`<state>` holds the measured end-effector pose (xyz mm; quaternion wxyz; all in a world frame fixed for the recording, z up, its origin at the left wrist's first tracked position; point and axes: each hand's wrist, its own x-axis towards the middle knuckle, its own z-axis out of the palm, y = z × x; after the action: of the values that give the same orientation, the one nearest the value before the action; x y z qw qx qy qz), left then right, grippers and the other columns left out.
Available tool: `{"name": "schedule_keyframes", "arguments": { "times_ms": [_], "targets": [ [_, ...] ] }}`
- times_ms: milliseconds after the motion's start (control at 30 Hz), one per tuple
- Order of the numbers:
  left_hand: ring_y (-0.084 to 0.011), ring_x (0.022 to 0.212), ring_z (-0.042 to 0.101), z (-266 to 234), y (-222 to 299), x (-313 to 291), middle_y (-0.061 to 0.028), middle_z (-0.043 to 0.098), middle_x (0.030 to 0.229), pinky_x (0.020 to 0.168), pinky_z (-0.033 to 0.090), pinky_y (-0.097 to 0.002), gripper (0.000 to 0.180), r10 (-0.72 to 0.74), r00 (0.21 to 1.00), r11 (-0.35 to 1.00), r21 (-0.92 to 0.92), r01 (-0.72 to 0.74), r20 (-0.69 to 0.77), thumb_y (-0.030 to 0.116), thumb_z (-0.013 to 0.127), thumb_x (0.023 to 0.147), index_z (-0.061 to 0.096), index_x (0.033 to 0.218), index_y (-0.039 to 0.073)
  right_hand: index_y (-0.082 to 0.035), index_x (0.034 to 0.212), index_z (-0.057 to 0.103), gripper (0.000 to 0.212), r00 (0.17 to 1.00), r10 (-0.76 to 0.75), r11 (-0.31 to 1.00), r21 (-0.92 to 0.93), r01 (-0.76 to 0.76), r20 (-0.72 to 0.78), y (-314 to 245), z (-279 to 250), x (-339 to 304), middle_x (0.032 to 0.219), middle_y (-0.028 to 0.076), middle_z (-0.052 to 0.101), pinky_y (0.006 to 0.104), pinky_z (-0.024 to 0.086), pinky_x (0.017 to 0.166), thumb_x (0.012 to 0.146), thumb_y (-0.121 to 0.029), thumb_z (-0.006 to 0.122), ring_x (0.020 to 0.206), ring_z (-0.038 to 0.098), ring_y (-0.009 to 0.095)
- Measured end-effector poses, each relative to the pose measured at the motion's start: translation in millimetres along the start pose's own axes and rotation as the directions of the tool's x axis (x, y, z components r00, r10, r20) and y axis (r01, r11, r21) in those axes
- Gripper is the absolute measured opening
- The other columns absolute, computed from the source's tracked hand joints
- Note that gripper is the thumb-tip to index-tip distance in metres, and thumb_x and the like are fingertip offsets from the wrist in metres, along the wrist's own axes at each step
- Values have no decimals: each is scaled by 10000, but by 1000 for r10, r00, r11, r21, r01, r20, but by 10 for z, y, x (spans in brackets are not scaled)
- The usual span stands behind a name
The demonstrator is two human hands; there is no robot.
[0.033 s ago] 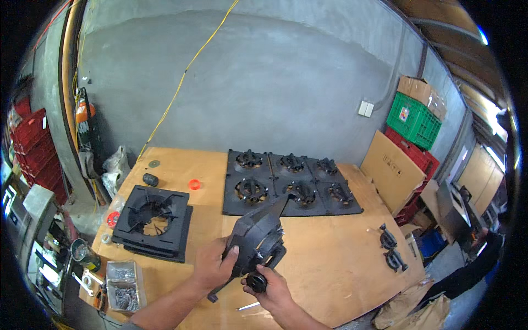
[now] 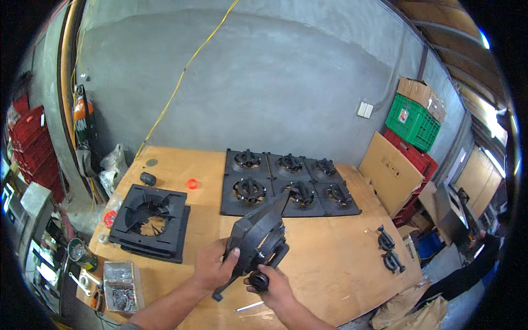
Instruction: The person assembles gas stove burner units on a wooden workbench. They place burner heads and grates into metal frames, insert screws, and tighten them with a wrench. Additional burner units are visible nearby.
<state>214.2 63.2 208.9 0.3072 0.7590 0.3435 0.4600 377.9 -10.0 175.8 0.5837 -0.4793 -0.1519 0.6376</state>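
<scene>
My left hand (image 2: 213, 264) grips the edge of a black metal stove grate (image 2: 247, 232), tilted up above the table, with its thumb lying on the flat face. A round opening with a black ring-shaped fitting shows on the grate's right side. Around a short black cylindrical piece (image 2: 258, 281) with a round end, close below that fitting, the fingers of my right hand (image 2: 278, 291) are closed. Its exact kind is unclear. Beneath my hands a thin silver rod (image 2: 250, 306) lies on the wooden table (image 2: 330, 258).
Several grates with ring fittings form a black block (image 2: 234, 209) at the back. Stacked grates (image 2: 165, 240) lie at left, near an open box of small metal parts (image 2: 121, 291), wrenches (image 2: 80, 282) and red tape (image 2: 192, 183). Two black ring parts (image 2: 387, 240) lie at right.
The view has shifted very slightly. Both hands keep their hold; the grate and the black cylindrical piece have moved only a little to the right against the table.
</scene>
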Motion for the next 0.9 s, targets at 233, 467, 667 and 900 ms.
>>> {"name": "schedule_keyframes", "arguments": {
  "times_ms": [233, 467, 667, 900],
  "targets": [
    [-376, 1204, 550, 471, -1489, -77, -213, 587, 1300, 980, 458, -460, 522, -224, 952, 963, 201, 182, 210, 458, 566, 934, 621, 1251, 47, 2, 936, 616, 151, 986, -135, 824, -564, 55, -101, -1072, -474, 1313, 771, 106, 655, 349, 523, 494, 838, -112, 628, 556, 634, 223],
    [-357, 1320, 463, 1019, -2477, -997, -196, 497, 1418, 1101, 307, -537, 543, -254, 942, 785, 615, 69, 219, 485, 594, 876, 605, 1280, 121, 92, 1186, 606, 499, 972, -23, 363, -908, -210, -234, -1907, -549, 2094, 931, 144, 675, 364, 504, 602, 720, -40, 730, 742, 644, 233],
    [-323, 1338, 449, 891, -2362, -920, -185, 509, 1409, 1116, 296, -500, 481, -277, 941, 829, 543, 132, 194, 409, 598, 854, 620, 1222, 100, 47, 1196, 556, 446, 997, -80, 410, -912, 23, -11, -2601, -197, 2905, 896, 124, 641, 396, 526, 527, 767, -51, 630, 673, 638, 248],
    [-324, 1334, 465, 919, -2542, -917, -162, 511, 1424, 1107, 318, -522, 435, -282, 929, 870, 472, 142, 241, 386, 615, 865, 628, 1196, 104, -49, 916, 618, 199, 976, -186, 513, -836, 194, 112, -2942, 287, 4878, 673, 93, 634, 326, 368, 375, 840, -231, 587, 481, 592, 228]
  ]
}}
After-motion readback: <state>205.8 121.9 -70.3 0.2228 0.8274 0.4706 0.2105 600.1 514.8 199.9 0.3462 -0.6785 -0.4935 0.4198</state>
